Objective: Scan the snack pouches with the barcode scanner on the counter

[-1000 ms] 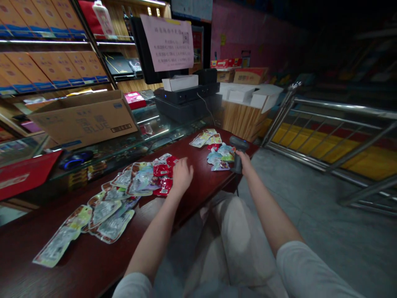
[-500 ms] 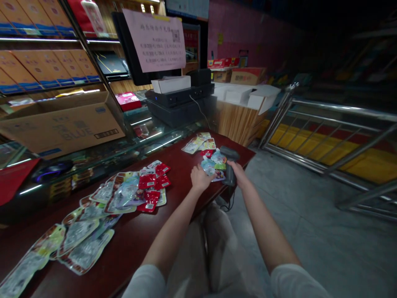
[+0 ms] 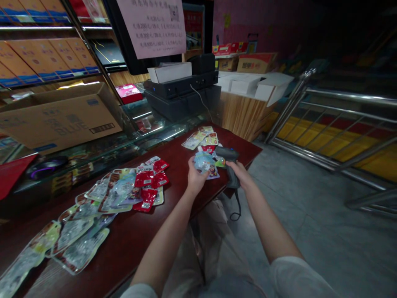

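My left hand (image 3: 197,179) is closed on a pale blue spouted pouch (image 3: 203,160), held just above the table. My right hand (image 3: 239,174) wraps round the handle of a dark barcode scanner (image 3: 228,155), its head tilted over toward the pouch. A green and yellow piece of packaging (image 3: 220,162) shows between the two hands. Small red packets (image 3: 208,148) and light yellow packets (image 3: 198,138) lie just behind. To the left, red packets (image 3: 145,178) rest on a spread pile of clear-fronted packets (image 3: 76,231).
The dark red table (image 3: 124,248) runs along a glass display counter (image 3: 161,142). On the counter stand an open cardboard box (image 3: 71,120), a mouse (image 3: 46,167) and a black cash drawer (image 3: 182,101) below a monitor. A scanner cable (image 3: 238,207) hangs off the table edge. Metal railings (image 3: 341,132) stand right.
My left hand has gone from the red packets on the left to the right-hand pile and taken up a pale blue pouch. The scanner in my right hand has come closer to it.
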